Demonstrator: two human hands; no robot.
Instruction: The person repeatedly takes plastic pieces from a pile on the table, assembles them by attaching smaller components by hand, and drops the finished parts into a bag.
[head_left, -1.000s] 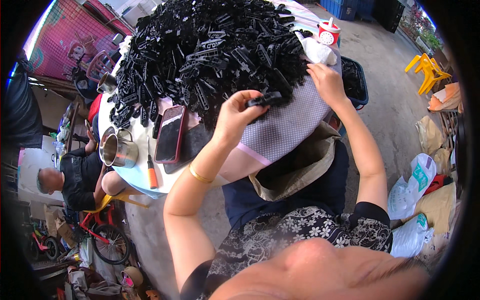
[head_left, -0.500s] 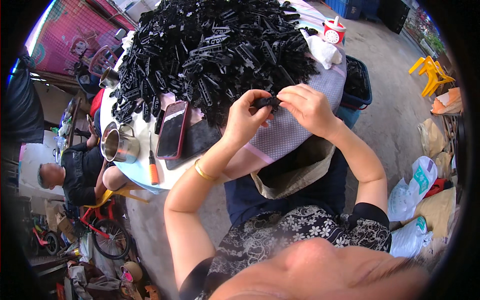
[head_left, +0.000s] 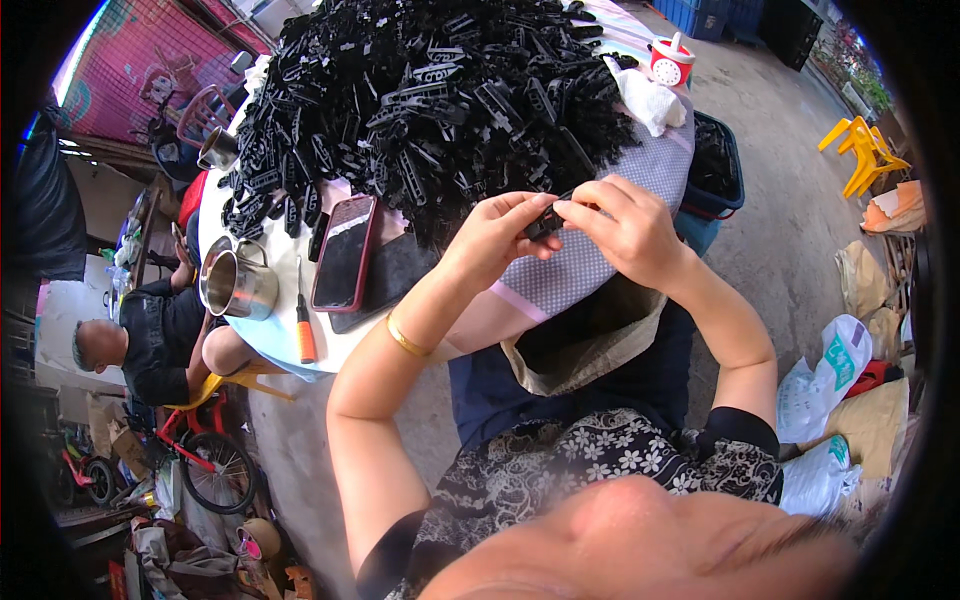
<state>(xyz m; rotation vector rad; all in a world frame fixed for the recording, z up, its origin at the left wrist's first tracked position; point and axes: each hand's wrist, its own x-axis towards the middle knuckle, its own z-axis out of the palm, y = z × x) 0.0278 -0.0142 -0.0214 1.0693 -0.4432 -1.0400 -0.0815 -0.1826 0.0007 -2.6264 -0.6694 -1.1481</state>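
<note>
Small black plastic part (head_left: pixel 548 222) is pinched between left hand (head_left: pixel 492 240) and right hand (head_left: pixel 628 228) fingers, mid-assembly probably; next move likely needs a firm squeeze.

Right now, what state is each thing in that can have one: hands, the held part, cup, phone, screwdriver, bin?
Left hand: closed, pinching the small black part.
Right hand: closed on the same part.
Small black part: held between both hands, above the table edge.
Metal cup: upright.
Phone: lying flat, screen dark.
Screwdriver: lying flat.
Blue bin: open, holding black parts.
</note>
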